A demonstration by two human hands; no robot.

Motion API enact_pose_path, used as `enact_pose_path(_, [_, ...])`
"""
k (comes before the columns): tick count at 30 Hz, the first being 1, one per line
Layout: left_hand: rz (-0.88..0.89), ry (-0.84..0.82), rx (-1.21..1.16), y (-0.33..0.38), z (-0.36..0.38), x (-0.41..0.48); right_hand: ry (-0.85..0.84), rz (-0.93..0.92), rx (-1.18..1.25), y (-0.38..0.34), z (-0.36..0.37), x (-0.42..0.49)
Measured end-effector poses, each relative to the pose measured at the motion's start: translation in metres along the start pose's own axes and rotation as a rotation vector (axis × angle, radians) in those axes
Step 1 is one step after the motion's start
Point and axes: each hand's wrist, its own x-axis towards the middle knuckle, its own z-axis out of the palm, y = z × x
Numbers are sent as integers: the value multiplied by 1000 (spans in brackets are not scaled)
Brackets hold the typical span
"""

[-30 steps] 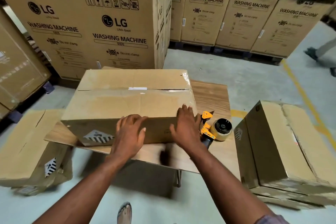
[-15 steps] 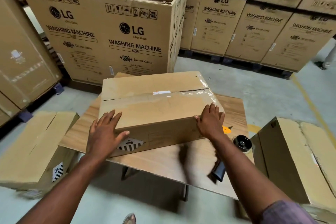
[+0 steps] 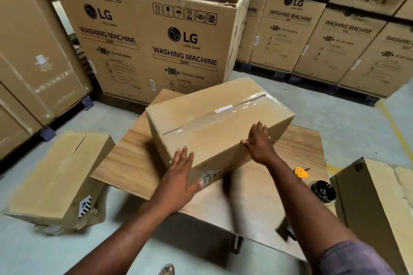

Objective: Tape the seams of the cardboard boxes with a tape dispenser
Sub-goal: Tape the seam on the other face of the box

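Box [image 3: 212, 123] sits askew on the tabletop [image 3: 129, 163]. Left hand [image 3: 178, 178] presses its near corner, fingers straight; right hand [image 3: 259, 143] lies spread over its top edge. Dispenser [image 3: 323, 190] lies at the tabletop's right edge, well apart from the box.

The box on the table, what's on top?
Clear tape runs along the top seam of the box, with a white strip on it. The right hand rests on its near edge. Closed flaps hide the contents.

Purple-grey short sleeve [image 3: 348, 259] on the right arm; left forearm [image 3: 125, 234] and right forearm [image 3: 297, 203] bare.
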Motion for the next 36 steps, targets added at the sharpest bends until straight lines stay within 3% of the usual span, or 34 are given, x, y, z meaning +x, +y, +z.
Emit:
enact_pose_path(2, [46,-25,-170,4,-7,7,22,66,-20,-18,-1,4])
enact_pose_path(4, [50,52,-292,0,-22,17,2,73,-65,-58,20,-15])
enact_pose_path(7, [83,137,-149,-22,-40,43,-66,-78,-98,-128,65,-69])
enact_pose_path(10, [15,56,26,-56,-56,73,-47,-158,-190,-154,93,-90])
enact_pose_path(14, [25,8,172,-80,-66,81,-29,-215,-229,-133,85,-87])
enact_pose_path(18, [124,22,229,-60,-51,71,-81,-336,-169,-65,46,-70])
enact_pose_path(22, [271,45,201,-34,-43,73,43,-212,66,0,12,-71])
enact_pose_path(29, [307,146,40,-35,-17,73,248,-75,-50,-4,40,-100])
enact_pose_path(36, [190,246,-11,-23,-2,69,362,-135,-45,3,60,-121])
